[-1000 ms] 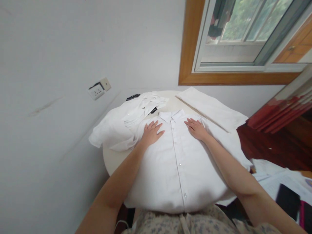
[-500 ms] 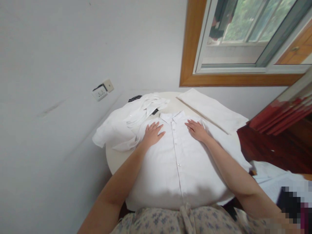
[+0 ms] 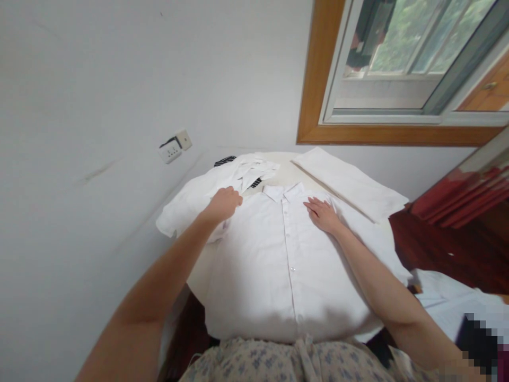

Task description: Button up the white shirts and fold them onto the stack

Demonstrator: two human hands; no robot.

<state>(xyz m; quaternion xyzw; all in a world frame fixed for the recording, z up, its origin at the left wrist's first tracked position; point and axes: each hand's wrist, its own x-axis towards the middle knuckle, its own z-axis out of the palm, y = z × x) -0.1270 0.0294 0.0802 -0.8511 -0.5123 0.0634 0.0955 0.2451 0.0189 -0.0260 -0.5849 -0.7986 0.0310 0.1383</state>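
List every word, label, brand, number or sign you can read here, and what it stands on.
No text can be read.
White shirt: no lettering shows.
Wall socket: any marking is too small to read.
Pale sheets at lower right: any print is too blurred to read.

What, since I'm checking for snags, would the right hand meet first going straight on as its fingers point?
Sliding along the white shirt, the right hand would probably meet the collar first; depth is unclear.
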